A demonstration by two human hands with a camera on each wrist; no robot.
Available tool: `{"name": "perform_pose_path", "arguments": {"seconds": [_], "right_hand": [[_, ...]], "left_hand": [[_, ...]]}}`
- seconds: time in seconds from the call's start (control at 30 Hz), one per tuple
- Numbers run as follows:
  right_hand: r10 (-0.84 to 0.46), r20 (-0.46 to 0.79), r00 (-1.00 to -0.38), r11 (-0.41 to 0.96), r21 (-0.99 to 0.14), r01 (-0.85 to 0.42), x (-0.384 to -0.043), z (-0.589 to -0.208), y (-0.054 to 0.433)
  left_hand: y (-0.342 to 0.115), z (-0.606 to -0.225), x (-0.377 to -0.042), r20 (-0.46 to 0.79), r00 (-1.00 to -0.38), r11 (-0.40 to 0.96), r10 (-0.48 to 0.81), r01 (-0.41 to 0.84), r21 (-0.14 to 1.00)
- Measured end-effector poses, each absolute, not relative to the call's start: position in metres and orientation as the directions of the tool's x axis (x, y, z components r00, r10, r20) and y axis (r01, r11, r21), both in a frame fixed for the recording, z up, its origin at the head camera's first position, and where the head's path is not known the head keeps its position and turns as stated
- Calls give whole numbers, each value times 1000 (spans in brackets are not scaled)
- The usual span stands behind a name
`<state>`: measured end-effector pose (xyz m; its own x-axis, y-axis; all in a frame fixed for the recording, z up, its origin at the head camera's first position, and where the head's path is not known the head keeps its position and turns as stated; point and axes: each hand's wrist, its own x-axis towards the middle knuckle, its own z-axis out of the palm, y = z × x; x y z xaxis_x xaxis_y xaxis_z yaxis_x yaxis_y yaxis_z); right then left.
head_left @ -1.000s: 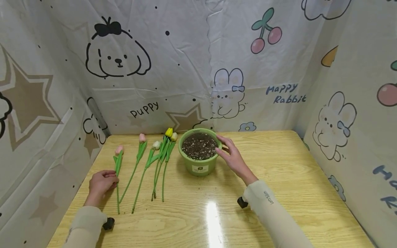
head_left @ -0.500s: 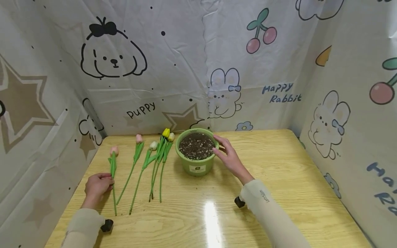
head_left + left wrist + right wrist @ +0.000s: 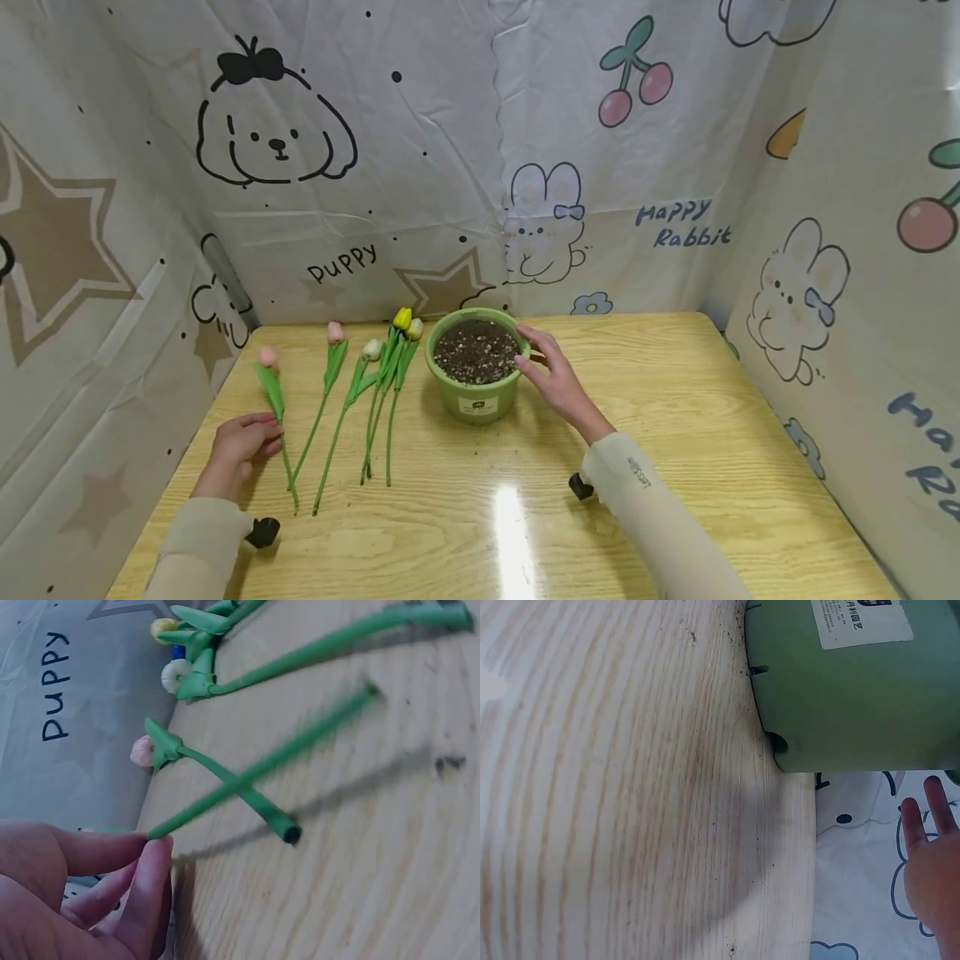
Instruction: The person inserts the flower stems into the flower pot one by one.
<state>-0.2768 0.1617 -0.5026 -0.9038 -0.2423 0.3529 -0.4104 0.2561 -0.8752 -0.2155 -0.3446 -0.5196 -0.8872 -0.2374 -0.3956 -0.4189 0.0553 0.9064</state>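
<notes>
In the head view my left hand pinches the green stem of a pink artificial tulip at the table's left. The left wrist view shows thumb and fingertips on this stem, its lower end raised and casting a shadow on the wood. A second pink tulip lies beside it, its stem crossing behind the held one. My right hand rests its fairly straight fingers and thumb at the right rim of a green flowerpot full of dark soil. Two straight fingers show in the right wrist view, beside the pot.
Between the left hand and the pot lie a white tulip and a bunch with yellow and pale heads. The wooden table is enclosed by a printed cloth at back and sides. Specks of soil dot the wood.
My left hand has lifted the pink tulip and tilted it, its head leaning left and its stem's lower end swung right. The right hand stays at the pot; the head view shifted slightly.
</notes>
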Motion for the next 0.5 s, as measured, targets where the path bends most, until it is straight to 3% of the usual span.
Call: {"name": "perform_pose_path", "arguments": {"seconds": [0.27,0.5], "right_hand": [[-239,362,-901,242,-876,-417,-271,-495,159],[-255,358,-898,231,-879,-416,-256,-470,156]], "left_hand": [[-343,-519,-216,-416,-893,-29,-174,-418,908],[-338,-518,-213,-384,-912,34,-145,-392,919]]}}
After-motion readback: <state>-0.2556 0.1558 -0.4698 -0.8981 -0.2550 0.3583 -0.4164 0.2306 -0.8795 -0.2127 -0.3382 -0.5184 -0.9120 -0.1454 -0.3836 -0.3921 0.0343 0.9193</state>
